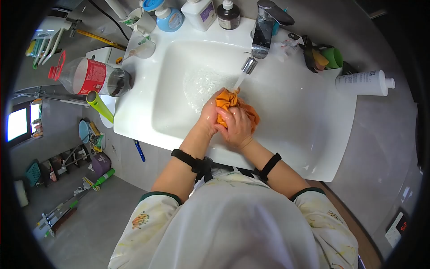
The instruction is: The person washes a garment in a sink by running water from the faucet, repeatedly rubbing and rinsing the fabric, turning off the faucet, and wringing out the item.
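Observation:
An orange cloth (227,99) is bunched up between my two hands over the white sink basin (168,85). My left hand (209,110) grips it from the left side, fingers partly hidden by the fabric. From the right, my right hand (236,127) closes over the cloth with curled, wet fingers. A loose fold of the cloth hangs out past the right hand. Just above, the chrome faucet (261,42) is running, and its stream reaches the top of the cloth. Water with bubbles swirls in the basin to the left of my hands.
Along the back rim stand a blue pump bottle (170,20), a white bottle (198,14) and a dark bottle (228,17). A large red-labelled plastic bottle (92,77) is at the left. On the right rim are a green cup (332,57) and a lying white bottle (362,83).

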